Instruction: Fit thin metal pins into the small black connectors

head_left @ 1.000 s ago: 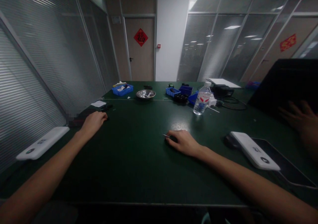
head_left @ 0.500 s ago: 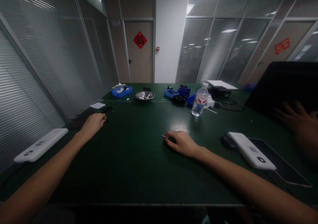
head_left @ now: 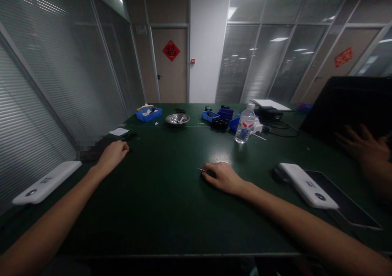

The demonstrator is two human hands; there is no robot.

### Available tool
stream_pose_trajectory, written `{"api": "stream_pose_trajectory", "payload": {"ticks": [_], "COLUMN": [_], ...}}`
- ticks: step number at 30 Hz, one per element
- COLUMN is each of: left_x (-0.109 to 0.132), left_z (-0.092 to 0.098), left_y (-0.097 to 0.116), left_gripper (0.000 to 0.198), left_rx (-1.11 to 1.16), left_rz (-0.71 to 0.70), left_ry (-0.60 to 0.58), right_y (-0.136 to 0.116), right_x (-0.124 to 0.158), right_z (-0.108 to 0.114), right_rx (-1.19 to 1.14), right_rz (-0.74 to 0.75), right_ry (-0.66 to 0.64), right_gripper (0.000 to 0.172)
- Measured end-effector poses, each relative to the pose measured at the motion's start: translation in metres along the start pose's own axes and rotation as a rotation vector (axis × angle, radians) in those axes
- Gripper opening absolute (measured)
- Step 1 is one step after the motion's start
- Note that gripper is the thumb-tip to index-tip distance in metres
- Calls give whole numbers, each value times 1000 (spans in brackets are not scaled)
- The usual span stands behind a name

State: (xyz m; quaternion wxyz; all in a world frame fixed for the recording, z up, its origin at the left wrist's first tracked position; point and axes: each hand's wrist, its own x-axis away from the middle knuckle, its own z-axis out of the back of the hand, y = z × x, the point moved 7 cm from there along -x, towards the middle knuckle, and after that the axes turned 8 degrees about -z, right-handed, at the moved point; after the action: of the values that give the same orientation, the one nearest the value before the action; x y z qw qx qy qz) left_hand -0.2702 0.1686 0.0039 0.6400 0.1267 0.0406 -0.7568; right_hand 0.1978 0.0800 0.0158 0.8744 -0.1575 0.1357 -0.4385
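My right hand rests on the green table, its thumb and fingers pinched on a thin metal rod. Only the tip of that rod pokes out to the left; the remainder is hidden. On the left side of the table, my left hand is closed with its fingers curled down. Whatever it may hold is out of sight. Just beyond the left fingers lie a small black object and a white paper.
A water bottle stands ahead of my right hand. Farther back are a metal bowl, a blue basket and several blue trays. White devices flank my arms. Another person's hand is beside a black screen at right.
The view has shifted very slightly. Both of my hands keep nearly the same place and grip, and the objects on the table stay where they were.
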Motion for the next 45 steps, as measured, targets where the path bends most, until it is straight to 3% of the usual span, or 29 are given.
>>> {"api": "stream_pose_trajectory", "payload": {"ticks": [3,5,7,11,13,15,21,28,33,37,45], "left_x": [0,2,9,33,42,46,47,49,54,57,67], "left_z": [0,-1,-2,-7,-7,-7,-11,-12,-6,4,9], "left_y": [10,42,98,232,277,298,295,296,296,298,311], "left_gripper": [21,21,21,16,13,10,17,20,19,18,19], "left_rx": [101,237,408,663,706,715,706,781,933,994,924], "left_rz": [50,14,-108,-447,-540,-550,-477,-522,-541,-599,-799], "left_ry": [-55,-115,-171,-247,-207,-136,-119,-126,-110,-51,-26], "right_y": [0,0,-2,-12,-16,-19,-19,-21,-21,-21,-34], "right_x": [0,0,1,4,6,7,5,5,8,10,15], "right_z": [1,3,5,9,9,7,4,3,3,5,4], "right_rx": [-1,-6,-15,-15,-5,4,28,5,-199,-354,-225], "right_rz": [11,9,11,50,75,93,90,71,61,34,118], "right_ry": [-1,-3,-3,-5,-17,-34,-34,-35,-17,-1,2], "right_gripper": [26,27,28,25,22,20,16,16,17,20,11]}}
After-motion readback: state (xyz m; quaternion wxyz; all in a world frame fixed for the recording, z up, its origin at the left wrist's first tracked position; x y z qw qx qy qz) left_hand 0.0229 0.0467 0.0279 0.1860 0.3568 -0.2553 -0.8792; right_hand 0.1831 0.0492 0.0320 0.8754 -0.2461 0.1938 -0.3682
